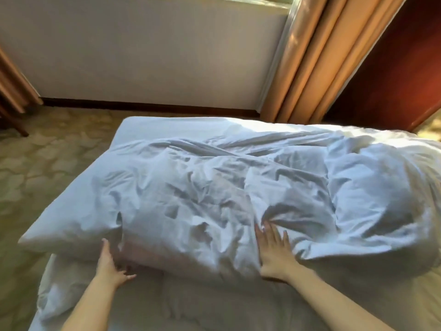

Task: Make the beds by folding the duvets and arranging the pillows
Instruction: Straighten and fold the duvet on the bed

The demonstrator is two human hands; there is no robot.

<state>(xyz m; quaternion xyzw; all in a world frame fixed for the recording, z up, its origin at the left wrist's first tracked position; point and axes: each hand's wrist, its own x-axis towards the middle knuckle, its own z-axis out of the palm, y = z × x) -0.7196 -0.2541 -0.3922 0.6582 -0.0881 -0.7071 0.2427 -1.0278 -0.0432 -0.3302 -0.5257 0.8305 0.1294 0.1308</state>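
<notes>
My right hand presses flat, fingers straight, on the duvet at its near edge. My left hand rests open against its near-left end. Bunched across the bed, it looks soft, light and floppy, so I'd grip corners. Beyond it are carpet, wall and curtains.

We count one bed, one duvet, two hands, the left hand and right hand, and two curtains, left curtain and right curtain.

White bed, crumpled duvet on it
</notes>
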